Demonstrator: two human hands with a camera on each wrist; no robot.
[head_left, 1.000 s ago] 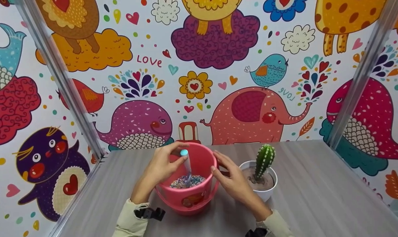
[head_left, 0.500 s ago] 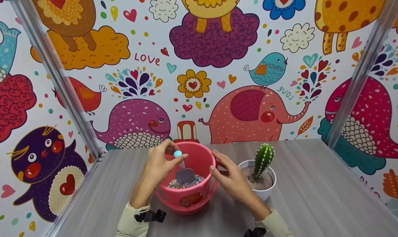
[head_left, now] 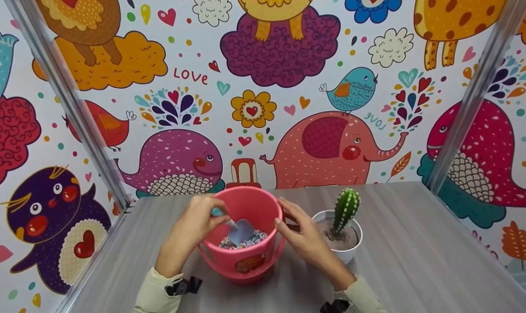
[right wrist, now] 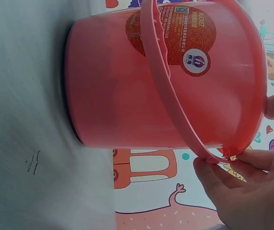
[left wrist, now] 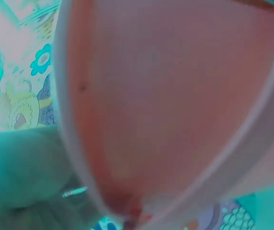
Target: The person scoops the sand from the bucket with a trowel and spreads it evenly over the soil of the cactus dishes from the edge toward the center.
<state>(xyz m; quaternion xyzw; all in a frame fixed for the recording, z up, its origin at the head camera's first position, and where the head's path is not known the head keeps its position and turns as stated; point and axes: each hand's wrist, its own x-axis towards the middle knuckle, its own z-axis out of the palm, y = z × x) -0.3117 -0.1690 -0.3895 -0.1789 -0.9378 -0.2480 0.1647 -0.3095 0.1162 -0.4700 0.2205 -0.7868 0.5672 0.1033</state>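
A pink bucket (head_left: pixel 255 208) stands on the table, with small multicoloured pebble-like grains (head_left: pixel 257 239) in its bottom. My left hand (head_left: pixel 191 230) reaches over the bucket's left rim and pinches the teal-ended handle of a small trowel. The grey trowel (head_left: pixel 242 231) tilts, its blade against the grains. In the left wrist view the bucket's inside (left wrist: pixel 175 96) fills most of the picture, and the left hand (left wrist: pixel 26 172) is blurred. My right hand (head_left: pixel 304 234) grips the bucket's right rim; in the right wrist view its fingers (right wrist: pixel 216 184) meet the rim where the bail (right wrist: pixel 168 86) joins.
Right of the bucket, behind the right hand, a green cactus (head_left: pixel 346 211) stands in a white pot (head_left: pixel 352 253) of brownish soil. The grey wooden table (head_left: pixel 419 261) ends at a wall (head_left: pixel 289 100) printed with cartoon animals. Metal posts (head_left: pixel 75 108) rise at both back corners.
The trowel rises from upright in the grains, and its blade turns and tilts to the right as the left hand moves left and lower. The right hand keeps its grip on the rim.
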